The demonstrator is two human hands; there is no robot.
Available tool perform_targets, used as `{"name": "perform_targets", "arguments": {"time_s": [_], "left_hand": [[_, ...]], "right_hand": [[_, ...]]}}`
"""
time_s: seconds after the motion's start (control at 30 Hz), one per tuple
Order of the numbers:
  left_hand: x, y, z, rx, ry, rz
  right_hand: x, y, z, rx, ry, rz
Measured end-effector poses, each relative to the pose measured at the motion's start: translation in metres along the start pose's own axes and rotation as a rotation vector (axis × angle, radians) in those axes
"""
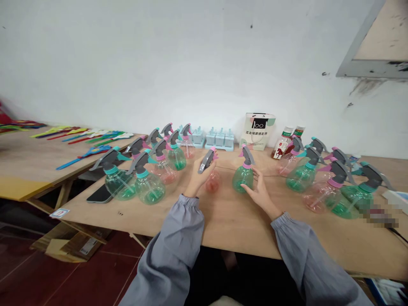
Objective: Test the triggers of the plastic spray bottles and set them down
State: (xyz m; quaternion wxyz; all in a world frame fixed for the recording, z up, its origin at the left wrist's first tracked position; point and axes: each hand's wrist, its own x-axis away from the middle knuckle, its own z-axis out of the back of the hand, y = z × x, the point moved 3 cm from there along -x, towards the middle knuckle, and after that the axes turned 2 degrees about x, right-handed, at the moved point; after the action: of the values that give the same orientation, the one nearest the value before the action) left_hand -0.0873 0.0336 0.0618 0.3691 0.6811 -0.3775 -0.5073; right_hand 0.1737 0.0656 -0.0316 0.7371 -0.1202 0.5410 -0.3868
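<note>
My left hand is wrapped around the neck of a pink spray bottle with a grey trigger head, which stands tilted on the wooden table. My right hand reaches toward a green spray bottle with a grey and pink head. Its fingertips touch the bottle's lower side and its fingers are spread. Both arms wear grey sleeves.
Several green and pink spray bottles stand in a group on the left and another on the right. A phone lies at the left edge. Blue ice moulds, a white box and drink bottles line the wall. Coloured plastic tools cover a second table.
</note>
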Motion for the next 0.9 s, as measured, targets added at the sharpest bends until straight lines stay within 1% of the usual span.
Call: {"name": "perform_targets", "arguments": {"time_s": [0.1, 0.17, 0.23, 0.3, 0.37, 0.47, 0.57, 0.63, 0.67, 0.73, 0.83, 0.9], "left_hand": [[-0.002, -0.003, 0.001, -0.120, 0.085, -0.028], [-0.003, -0.005, 0.001, -0.135, 0.143, -0.035], [-0.004, -0.007, 0.000, -0.143, 0.175, -0.034], [-0.003, -0.008, 0.001, -0.174, 0.169, -0.035], [0.001, -0.007, 0.004, -0.186, 0.146, -0.071], [0.017, -0.010, 0.013, -0.157, 0.117, -0.124], [0.035, -0.023, 0.023, -0.210, 0.096, -0.066], [0.040, -0.033, 0.028, -0.277, 0.096, -0.036], [0.038, -0.037, 0.031, -0.336, 0.096, -0.032], [0.025, -0.044, 0.035, -0.531, 0.091, -0.035], [-0.009, -0.051, 0.039, -0.891, 0.090, 0.006], [-0.035, -0.057, 0.041, -1.036, 0.127, 0.065]], "right_hand": [[0.000, 0.001, 0.000, 0.004, -0.007, 0.005], [0.000, 0.000, 0.000, 0.002, -0.005, 0.003], [0.000, 0.000, 0.000, -0.003, 0.000, 0.000], [0.000, -0.001, 0.000, -0.007, 0.000, 0.000], [-0.001, -0.001, 0.000, -0.012, -0.003, 0.000], [-0.001, 0.000, -0.001, -0.023, -0.005, -0.008], [-0.001, 0.002, -0.002, -0.032, -0.010, -0.015], [-0.001, 0.002, -0.001, -0.034, -0.011, -0.013], [-0.001, 0.002, -0.001, -0.034, -0.010, -0.009], [-0.002, 0.002, -0.001, -0.031, -0.012, -0.003], [-0.002, 0.001, -0.003, -0.032, -0.010, -0.005], [-0.002, 0.001, -0.006, -0.040, -0.002, -0.004]]}}
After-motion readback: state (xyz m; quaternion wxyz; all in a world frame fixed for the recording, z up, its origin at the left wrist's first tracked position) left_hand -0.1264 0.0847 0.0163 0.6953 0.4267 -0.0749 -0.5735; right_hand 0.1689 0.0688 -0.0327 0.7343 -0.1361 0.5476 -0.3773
